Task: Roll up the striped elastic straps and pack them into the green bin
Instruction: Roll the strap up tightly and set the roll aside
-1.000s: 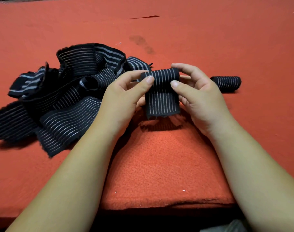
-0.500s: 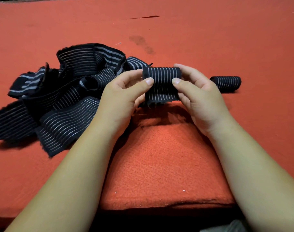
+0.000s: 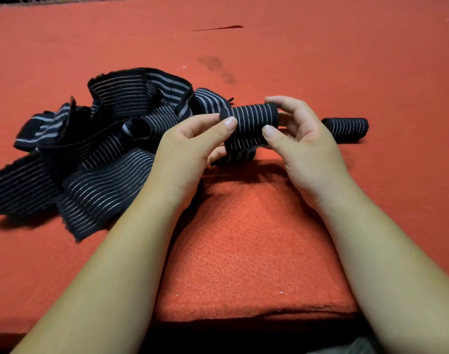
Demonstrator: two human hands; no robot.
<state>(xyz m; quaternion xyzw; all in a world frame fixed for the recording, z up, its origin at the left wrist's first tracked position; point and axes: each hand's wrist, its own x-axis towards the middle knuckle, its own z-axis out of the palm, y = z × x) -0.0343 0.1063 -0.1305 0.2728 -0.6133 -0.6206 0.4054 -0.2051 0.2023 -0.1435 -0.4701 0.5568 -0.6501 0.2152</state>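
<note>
Both hands are up off the red felt top [image 3: 243, 251] w/ a part-wound strap roll [image 3: 251, 118] held btwn them, centre of scene, just above the cloth. L hand [image 3: 190, 146] pinches the roll's left end: thumb on the near face, fingers curled behind. R hand [image 3: 302, 149] grips the right end: thumb pressed on the near face, index hooked over the top, other fingers behind & partly hidden. Holding both ends is prob. to keep the coil tight & its edges lined up as it turns; elastic would likely spring open if released. A short tail [image 3: 240, 157] hangs below the roll on the near side, so this strap looks almost wound, not done yet.

Finished roll [image 3: 346, 127] lies on the felt right of R hand, apart from it. Looks parked there as staging before packing. Loose strap pile [image 3: 103, 149] sits left, spreading near to far, its edge right by L hand, so easy reach for the next pick. Green bin not in view, can't tell where it is.

Judgement: early in task, w/ one roll done, one nearly, many straps loose. Next: wind the tail in & keep the pinch firm. Risk: roll unwinds once set down.
</note>
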